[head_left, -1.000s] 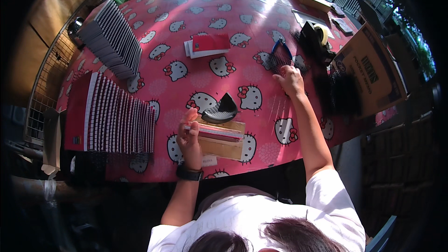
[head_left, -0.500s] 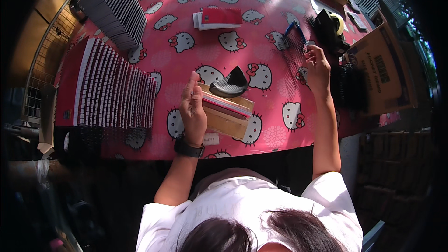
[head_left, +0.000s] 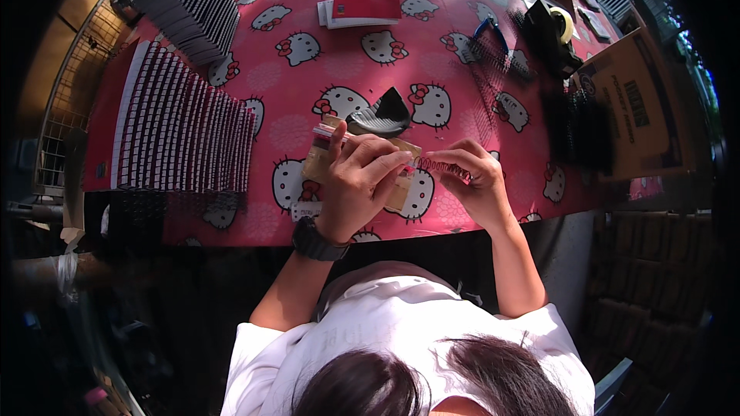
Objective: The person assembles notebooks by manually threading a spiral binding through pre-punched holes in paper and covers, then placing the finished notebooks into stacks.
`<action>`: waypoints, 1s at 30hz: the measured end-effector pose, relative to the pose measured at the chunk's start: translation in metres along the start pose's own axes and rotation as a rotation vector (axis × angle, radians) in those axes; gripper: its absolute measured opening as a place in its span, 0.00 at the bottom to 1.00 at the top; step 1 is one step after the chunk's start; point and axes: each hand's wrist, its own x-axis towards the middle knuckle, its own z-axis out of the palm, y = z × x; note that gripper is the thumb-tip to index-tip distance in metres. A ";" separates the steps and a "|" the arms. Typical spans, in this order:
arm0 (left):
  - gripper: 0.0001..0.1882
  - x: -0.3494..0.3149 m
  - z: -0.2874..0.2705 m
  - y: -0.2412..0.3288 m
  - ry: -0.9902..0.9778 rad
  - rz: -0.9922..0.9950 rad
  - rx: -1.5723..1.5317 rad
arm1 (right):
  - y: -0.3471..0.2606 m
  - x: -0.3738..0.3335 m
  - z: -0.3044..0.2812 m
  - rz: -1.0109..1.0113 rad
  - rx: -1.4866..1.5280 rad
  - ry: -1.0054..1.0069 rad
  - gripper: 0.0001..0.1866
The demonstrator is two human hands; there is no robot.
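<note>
In my right hand (head_left: 479,185), a thin dark spiral binding coil (head_left: 445,167) is pinched between thumb and fingers, its free end pointing left. My left hand (head_left: 356,179) reaches over a wooden block (head_left: 314,163), fingers curled and thumb pressed in at the edge of a thin notepad (head_left: 324,132) lying on it. The hand hides most of the pad. The coil's left end meets the left fingertips; whether it enters the pad's holes I cannot tell. Just beyond the block rests a black, ribbed, wedge-shaped piece (head_left: 381,114).
Tall stacks of spiral notepads (head_left: 181,127) stand at the left. A few red-covered pads (head_left: 366,8) lie farther back. To the right are a blue-handled tool (head_left: 489,27), a tape dispenser (head_left: 563,27), a dark heap of coils (head_left: 576,135) and a cardboard box (head_left: 636,108).
My right hand has come back from beside the blue-handled tool to the block, now with a coil. My left hand has turned from upright beside the block to curled over it.
</note>
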 end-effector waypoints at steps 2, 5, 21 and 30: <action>0.10 0.001 -0.001 0.000 -0.008 0.005 -0.014 | 0.001 0.001 -0.001 -0.012 0.006 0.020 0.18; 0.10 0.001 -0.003 0.000 -0.017 0.017 -0.018 | 0.002 0.002 -0.003 -0.051 -0.051 0.033 0.18; 0.10 0.003 -0.014 0.005 -0.249 0.040 0.018 | -0.004 0.000 -0.012 0.275 0.347 -0.428 0.20; 0.09 -0.002 -0.010 0.003 -0.234 0.068 0.036 | 0.039 0.081 0.035 -0.166 -0.372 -0.132 0.29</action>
